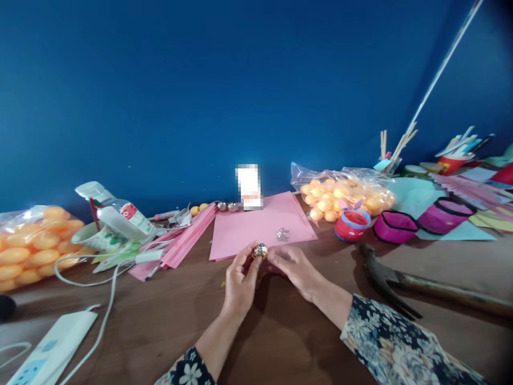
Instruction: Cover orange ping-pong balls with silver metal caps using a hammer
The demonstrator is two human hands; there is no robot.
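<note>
A shiny metallic ball (261, 249), silver with a golden tint, is pinched between the thumb and fingers of my left hand (239, 283). It is held just above the table, close to the front edge of a pink paper sheet (248, 235). My right hand (294, 270) comes in from the right with thumb and fingertips drawn together at the ball's side. Whether those fingertips grip a small piece is too small to tell. On the sheet lies a little heap of small silvery pieces (282, 234).
Bags of orange balls (336, 195) stand right and left. A claw hammer (404, 280) lies near my right forearm. Beyond are a red tub (352, 224) and magenta fabric rings (396, 226). A power strip (54, 347), white cable and tilted bottle (128, 214) occupy the left.
</note>
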